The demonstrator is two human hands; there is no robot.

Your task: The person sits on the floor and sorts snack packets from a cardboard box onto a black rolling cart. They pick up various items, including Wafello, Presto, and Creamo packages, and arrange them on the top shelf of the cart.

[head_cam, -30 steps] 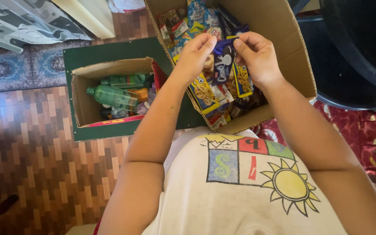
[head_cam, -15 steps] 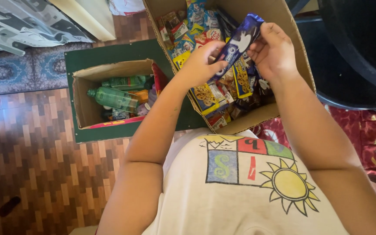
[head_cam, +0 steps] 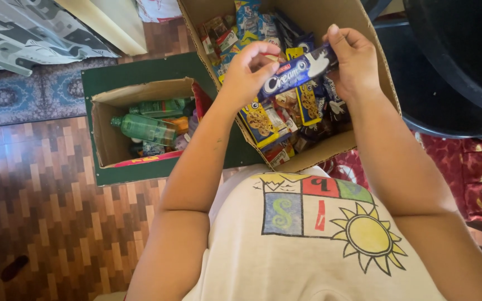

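At far left, a patterned rug (head_cam: 23, 89) lies on the wood-pattern floor (head_cam: 46, 223). Next to it, a small cardboard box (head_cam: 102, 125) with green outer flaps holds a green plastic bottle (head_cam: 143, 127) lying on its side among other items.

The left hand (head_cam: 246, 69) is closed on the lower-left end of a dark blue biscuit packet (head_cam: 294, 75), thumb below and fingers curled over the top. The packet is held clear above the large cardboard box (head_cam: 372, 53), tilted so its right end sits higher. That box is packed with assorted snack packets (head_cam: 274, 120), mostly blue and yellow wrappers.

The right hand (head_cam: 355, 58) is closed on the packet's upper-right end, pinching it between thumb and fingers.

Handling judgement: the packet appears light, with a glossy film wrapper that is likely slippery. It keeps a straight, bar-like form, which suggests a stiff row of biscuits inside; these are probably brittle under bending or squeezing. Grip at the two ends, or along the long edges with light pressure. Avoid twisting the ends against each other

At far right stands a dark round object (head_cam: 458, 61) above red patterned fabric (head_cam: 453, 161)
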